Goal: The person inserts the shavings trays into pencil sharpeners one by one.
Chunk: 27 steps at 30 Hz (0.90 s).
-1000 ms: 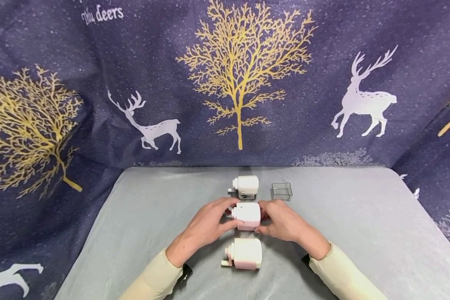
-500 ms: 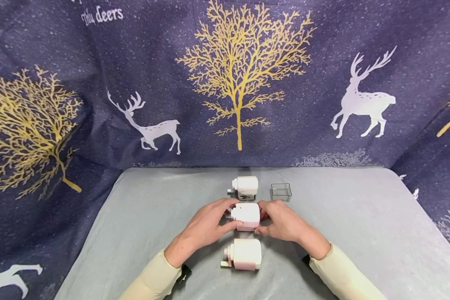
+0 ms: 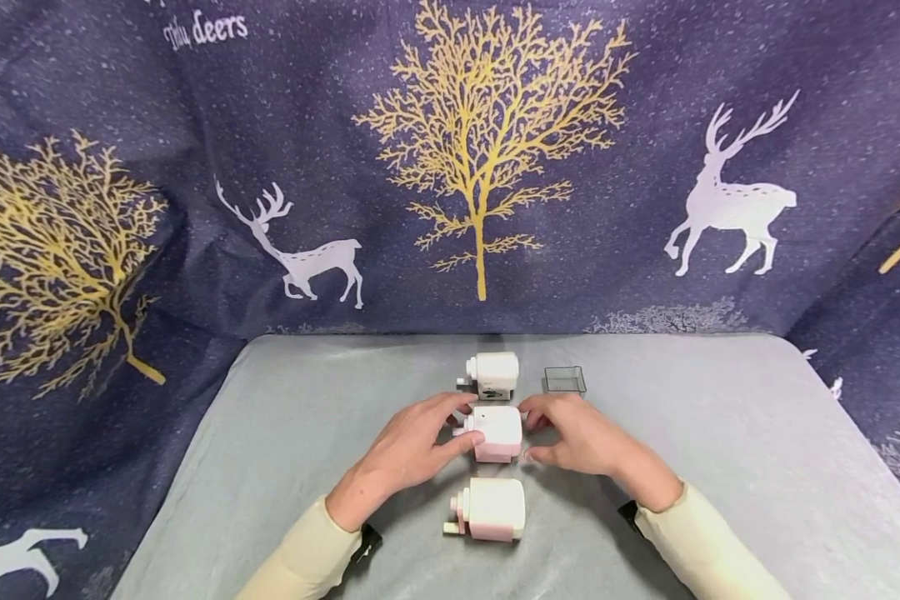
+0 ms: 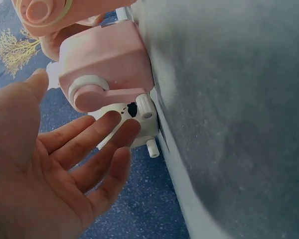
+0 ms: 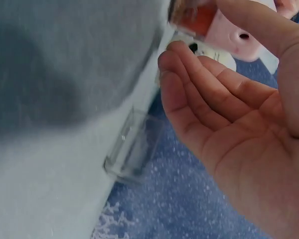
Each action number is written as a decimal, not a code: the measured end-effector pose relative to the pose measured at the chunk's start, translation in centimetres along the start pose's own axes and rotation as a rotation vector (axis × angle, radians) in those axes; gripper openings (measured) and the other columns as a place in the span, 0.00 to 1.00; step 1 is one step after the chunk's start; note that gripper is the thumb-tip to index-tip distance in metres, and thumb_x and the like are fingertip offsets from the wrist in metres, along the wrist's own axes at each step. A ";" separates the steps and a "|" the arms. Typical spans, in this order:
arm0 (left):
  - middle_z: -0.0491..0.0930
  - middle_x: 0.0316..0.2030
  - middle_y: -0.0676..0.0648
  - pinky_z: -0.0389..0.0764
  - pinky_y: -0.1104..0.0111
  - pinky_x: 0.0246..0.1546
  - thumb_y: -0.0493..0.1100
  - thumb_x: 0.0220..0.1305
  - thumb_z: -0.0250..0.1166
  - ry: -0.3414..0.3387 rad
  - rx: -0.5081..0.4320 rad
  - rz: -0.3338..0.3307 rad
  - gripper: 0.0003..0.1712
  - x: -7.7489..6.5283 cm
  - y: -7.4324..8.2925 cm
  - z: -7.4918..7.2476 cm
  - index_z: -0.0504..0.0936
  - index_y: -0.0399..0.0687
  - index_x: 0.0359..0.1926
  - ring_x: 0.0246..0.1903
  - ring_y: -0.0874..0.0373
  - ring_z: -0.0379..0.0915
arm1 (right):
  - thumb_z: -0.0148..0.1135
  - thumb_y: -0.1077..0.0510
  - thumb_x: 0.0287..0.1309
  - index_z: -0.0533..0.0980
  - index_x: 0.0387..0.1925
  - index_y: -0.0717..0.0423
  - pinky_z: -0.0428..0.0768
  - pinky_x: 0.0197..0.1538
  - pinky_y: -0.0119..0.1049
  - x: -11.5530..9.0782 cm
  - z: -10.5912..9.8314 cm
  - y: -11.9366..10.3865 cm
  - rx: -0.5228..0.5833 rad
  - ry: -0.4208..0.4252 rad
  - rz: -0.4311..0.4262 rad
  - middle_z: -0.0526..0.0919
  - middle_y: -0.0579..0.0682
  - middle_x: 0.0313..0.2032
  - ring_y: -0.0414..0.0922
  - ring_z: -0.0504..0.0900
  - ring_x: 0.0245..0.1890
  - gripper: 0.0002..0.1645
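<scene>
the middle sharpener (image 3: 497, 435), white above and pink below, is standing upright on the grey table (image 3: 720, 450), between the far sharpener (image 3: 497, 373) and the near sharpener (image 3: 497, 510). the left hand (image 3: 412, 442) is curving loosely around its left end, fingers and thumb spread wide and not closing on anything; the thumb is overlapping the body in the head view, but whether it is touching i cannot tell. the right hand (image 3: 581, 435) is hovering just beside the right end, fingers softly bent, thumb well apart from them, holding nothing.

the body is looking like hard, smooth plastic, so it is probably going to feel light, stiff and a little slippery. i am judging the broad near and far sides to be the best grip, leaving the crank (image 4: 119, 94) free, since that arm is seeming the weakest part.

the left wrist view is showing that crank and its white knob (image 4: 146, 105) plainly, while the hand is hiding much of them from the head view. the right wrist view is revealing a round hole (image 5: 244, 36) and a blurred orange-brown patch (image 5: 200, 21) on the right end. only the head view is clearly placing the clear tray (image 3: 565, 380) to the far sharpener's right.
</scene>
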<state>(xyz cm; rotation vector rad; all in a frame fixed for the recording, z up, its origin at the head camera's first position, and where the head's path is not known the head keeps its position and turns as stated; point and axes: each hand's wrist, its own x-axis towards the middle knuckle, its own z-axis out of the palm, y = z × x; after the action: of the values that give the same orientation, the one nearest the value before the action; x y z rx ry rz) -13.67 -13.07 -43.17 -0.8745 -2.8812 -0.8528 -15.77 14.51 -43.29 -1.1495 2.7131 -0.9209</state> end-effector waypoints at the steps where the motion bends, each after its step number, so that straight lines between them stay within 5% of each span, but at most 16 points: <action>1: 0.73 0.60 0.56 0.78 0.61 0.48 0.70 0.67 0.50 0.005 -0.005 -0.004 0.36 0.0 0.0 -0.1 0.70 0.58 0.68 0.49 0.62 0.75 | 0.76 0.57 0.42 0.79 0.47 0.61 0.82 0.44 0.42 -0.1 -0.3 0.1 -0.008 0.007 0.001 0.84 0.49 0.34 0.44 0.82 0.36 0.28; 5: 0.75 0.59 0.55 0.79 0.62 0.45 0.68 0.69 0.49 0.036 -0.013 -0.011 0.34 0.1 -0.1 -0.3 0.72 0.56 0.67 0.46 0.61 0.76 | 0.75 0.56 0.45 0.77 0.52 0.66 0.82 0.45 0.41 -0.4 -1.1 0.5 -0.034 0.019 0.016 0.84 0.51 0.37 0.44 0.82 0.38 0.32; 27: 0.80 0.49 0.55 0.78 0.64 0.43 0.67 0.66 0.56 0.147 0.003 -0.058 0.34 1.4 -2.0 -0.6 0.74 0.51 0.64 0.44 0.60 0.78 | 0.75 0.56 0.48 0.78 0.48 0.56 0.82 0.39 0.42 -1.4 -4.6 2.4 -0.039 0.154 0.085 0.82 0.40 0.31 0.44 0.82 0.33 0.24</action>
<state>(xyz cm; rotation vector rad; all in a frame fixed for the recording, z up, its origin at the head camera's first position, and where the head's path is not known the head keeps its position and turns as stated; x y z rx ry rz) -16.01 -14.04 -43.41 -0.6989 -2.7919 -0.8782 -17.49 19.11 -41.05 -0.9999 2.8876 -0.9884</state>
